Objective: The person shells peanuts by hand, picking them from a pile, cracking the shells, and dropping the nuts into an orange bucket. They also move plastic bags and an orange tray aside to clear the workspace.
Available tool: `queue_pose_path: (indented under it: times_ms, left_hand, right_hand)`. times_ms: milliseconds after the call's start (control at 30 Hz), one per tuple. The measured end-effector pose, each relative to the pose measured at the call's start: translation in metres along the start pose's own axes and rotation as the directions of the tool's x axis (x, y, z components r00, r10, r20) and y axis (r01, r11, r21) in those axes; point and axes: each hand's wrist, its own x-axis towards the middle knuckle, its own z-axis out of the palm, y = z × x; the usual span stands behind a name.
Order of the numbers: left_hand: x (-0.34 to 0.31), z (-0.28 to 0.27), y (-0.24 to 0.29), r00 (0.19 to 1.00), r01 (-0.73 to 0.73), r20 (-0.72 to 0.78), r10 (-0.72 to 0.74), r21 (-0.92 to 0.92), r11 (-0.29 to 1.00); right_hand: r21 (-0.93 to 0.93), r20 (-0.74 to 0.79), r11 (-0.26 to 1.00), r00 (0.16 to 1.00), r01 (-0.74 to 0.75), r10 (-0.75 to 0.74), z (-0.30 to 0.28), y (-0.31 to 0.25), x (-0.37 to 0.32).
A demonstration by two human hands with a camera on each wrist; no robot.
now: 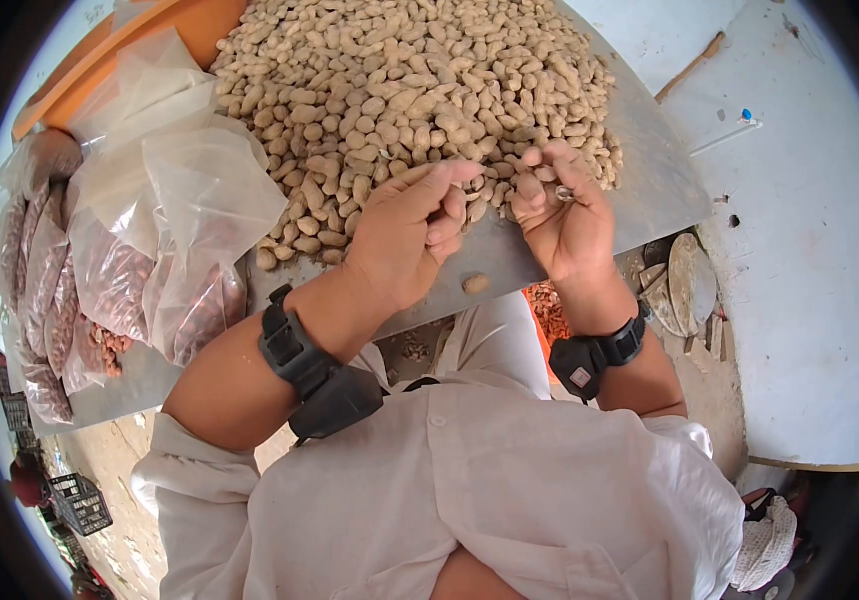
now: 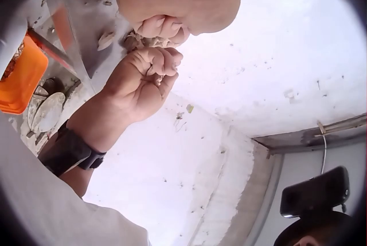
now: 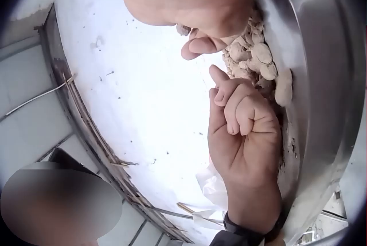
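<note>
Peanut heap [image 1: 399, 90] is lying across the far half of the steel sheet [image 1: 654, 170], its near fringe reaching both hands. Right hand [image 1: 561, 215] is curling its fingers and seems to be pinching a single peanut [image 2: 152, 71] against the thumb. Left hand [image 1: 411, 235] is curling inward just beside it, fingertips at the fringe; I am not able to tell whether it is gripping anything. I am judging this as mid-sort, one nut being worked. Next move is calling for a fine two-hand pinch, not reach. Stray peanut [image 1: 475, 284] is sitting close to the sheet's near edge, leaving little margin there. Filled bags [image 1: 184, 215] are crowding the left edge; the right corner is offering open room
</note>
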Motion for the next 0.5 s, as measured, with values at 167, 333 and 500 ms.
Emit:
queue_pose_path:
  times_ms: [167, 333, 500]
  left_hand:
    - [-0.001, 0.000, 0.006, 0.995, -0.089, -0.040, 0.087, -0.034, 0.995]
    - [0.001, -0.002, 0.006, 0.995, -0.095, -0.028, 0.094, -0.037, 0.995]
    - [0.000, 0.000, 0.007, 0.995, -0.094, -0.034, 0.093, -0.031, 0.995]
  right_hand:
    - [-0.715, 0.454, 0.626, 0.887, 0.311, 0.078, -0.017, -0.007, -0.012]
    - [-0.636, 0.707, -0.167, 0.655, 0.754, 0.268, -0.007, 0.005, -0.041]
    - [-0.774, 0.610, -0.007, 0.748, 0.633, 0.260, -0.010, -0.003, -0.038]
